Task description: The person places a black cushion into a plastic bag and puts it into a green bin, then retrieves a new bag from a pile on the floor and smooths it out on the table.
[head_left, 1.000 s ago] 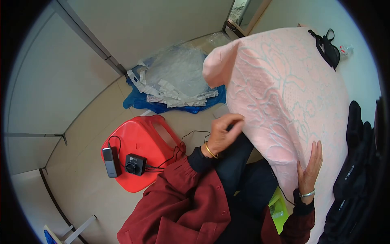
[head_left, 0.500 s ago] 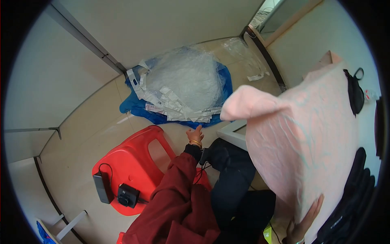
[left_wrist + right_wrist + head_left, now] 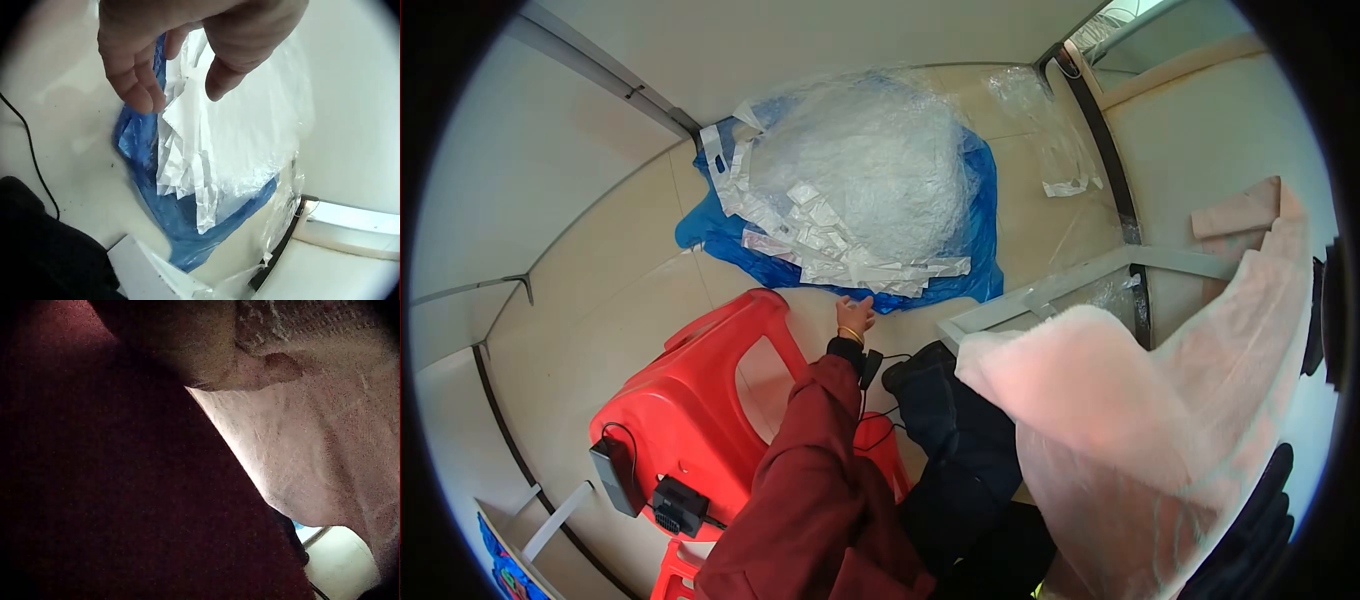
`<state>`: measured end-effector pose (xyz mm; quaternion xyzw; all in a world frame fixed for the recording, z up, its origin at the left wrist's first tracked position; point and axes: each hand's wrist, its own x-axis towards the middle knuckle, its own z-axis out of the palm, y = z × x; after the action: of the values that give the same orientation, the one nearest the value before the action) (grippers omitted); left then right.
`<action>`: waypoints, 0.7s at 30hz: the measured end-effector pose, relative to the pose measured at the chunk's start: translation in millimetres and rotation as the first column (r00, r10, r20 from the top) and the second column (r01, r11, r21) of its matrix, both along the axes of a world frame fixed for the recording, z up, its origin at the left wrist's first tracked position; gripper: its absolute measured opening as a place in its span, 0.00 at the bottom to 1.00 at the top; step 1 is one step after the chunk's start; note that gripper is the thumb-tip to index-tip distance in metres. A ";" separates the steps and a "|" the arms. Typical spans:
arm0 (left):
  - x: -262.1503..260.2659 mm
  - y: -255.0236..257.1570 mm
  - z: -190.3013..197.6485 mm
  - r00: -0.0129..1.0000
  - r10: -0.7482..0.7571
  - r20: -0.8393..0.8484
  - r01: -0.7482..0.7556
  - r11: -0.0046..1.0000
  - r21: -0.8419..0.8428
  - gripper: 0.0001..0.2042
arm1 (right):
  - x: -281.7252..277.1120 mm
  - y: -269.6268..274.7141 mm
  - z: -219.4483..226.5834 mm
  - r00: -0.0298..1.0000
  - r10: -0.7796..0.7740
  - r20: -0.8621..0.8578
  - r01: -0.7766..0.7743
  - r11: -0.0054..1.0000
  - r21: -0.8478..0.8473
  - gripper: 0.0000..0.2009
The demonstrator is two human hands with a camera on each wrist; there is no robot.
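Note:
My left hand (image 3: 856, 315) reaches down past the knee to the near edge of a blue plastic sheet (image 3: 990, 240). In the left wrist view, its fingers and thumb are parted over white crumpled strips (image 3: 181, 156), holding nothing. The strips edge a pile of clear plastic (image 3: 880, 170) spread on the blue sheet. A pink patterned cloth (image 3: 1120, 430) hangs over the right side. My right hand (image 3: 206, 369) is hidden in the head view; the dim right wrist view puts it against the pink cloth, and I cannot tell whether it grips it.
To the left stands a red plastic stool (image 3: 710, 390) with a power bank (image 3: 616, 476) and a small black camera (image 3: 679, 506) on it, cables trailing. A pale frame (image 3: 1040, 290) lies beyond the knee. Loose clear plastic (image 3: 1045, 130) rests on the floor near the wall.
My left hand has gone from beside the pink cloth out to the blue sheet's edge. The head view has swung toward the floor pile, and the right hand has dropped out of it.

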<state>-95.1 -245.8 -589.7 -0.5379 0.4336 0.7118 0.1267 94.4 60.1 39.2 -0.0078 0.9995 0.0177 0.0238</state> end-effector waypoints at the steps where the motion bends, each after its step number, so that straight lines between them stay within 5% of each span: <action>1: -5.9 -0.9 -5.8 1.000 0.013 -0.007 -0.013 1.000 0.000 0.35 | -0.4 -0.2 -0.5 1.000 0.001 0.002 -0.001 1.000 0.001 0.36; 9: -52.1 41.4 -30.8 0.985 0.164 -0.043 -0.143 0.941 0.307 0.23 | -9.8 4.7 -2.8 0.999 0.005 0.031 -0.006 1.000 0.026 0.35; 12: -60.2 51.7 -45.0 0.967 0.253 0.046 -0.255 0.923 0.289 0.21 | -13.0 6.5 -4.8 0.999 0.006 0.031 -0.008 0.999 0.038 0.35; 16: -54.4 45.6 -112.0 0.961 0.275 0.026 -0.273 0.929 0.250 0.21 | -15.1 8.7 -7.6 1.000 0.003 0.028 -0.005 0.999 0.040 0.35; 21: -52.8 28.1 -103.5 0.945 0.309 -0.105 -0.283 0.935 0.212 0.20 | -11.5 8.8 -4.7 0.999 -0.005 0.039 0.004 0.999 0.035 0.35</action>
<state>-147.9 -217.7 -693.2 -0.5320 0.2836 0.7969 0.0397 82.9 69.0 34.4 -0.0054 0.9984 0.0350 0.0434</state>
